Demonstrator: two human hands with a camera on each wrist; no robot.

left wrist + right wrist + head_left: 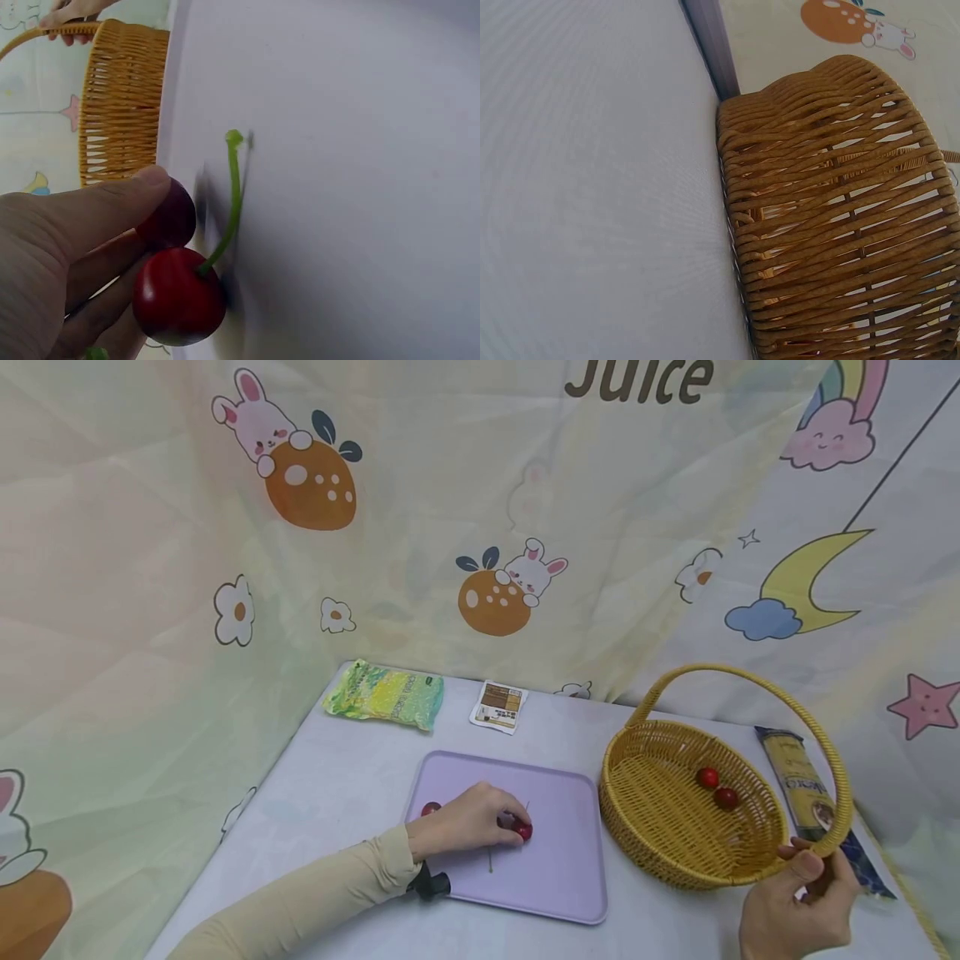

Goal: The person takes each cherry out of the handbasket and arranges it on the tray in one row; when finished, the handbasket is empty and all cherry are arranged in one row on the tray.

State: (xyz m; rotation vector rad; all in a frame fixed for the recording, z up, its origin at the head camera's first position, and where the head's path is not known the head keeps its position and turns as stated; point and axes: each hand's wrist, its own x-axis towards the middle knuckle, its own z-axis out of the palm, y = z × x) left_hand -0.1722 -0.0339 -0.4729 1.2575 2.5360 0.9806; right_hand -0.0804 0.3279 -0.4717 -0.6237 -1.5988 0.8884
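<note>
My left hand is over a lilac tray, its thumb and fingers pinching a dark red cherry. Against that one sits a brighter cherry with a green stem; whether it is held or rests on the tray I cannot tell. Another cherry lies on the tray, partly behind my wrist. At the right, my right hand grips the handle of a wicker basket near its lower end. Two cherries lie in the basket. In the right wrist view the basket's side fills the right half.
Along the table's back edge lie a green-yellow packet and a small white-brown sachet. A yellow-blue bag lies beyond the basket on the right. Printed cloth hangs behind the white table.
</note>
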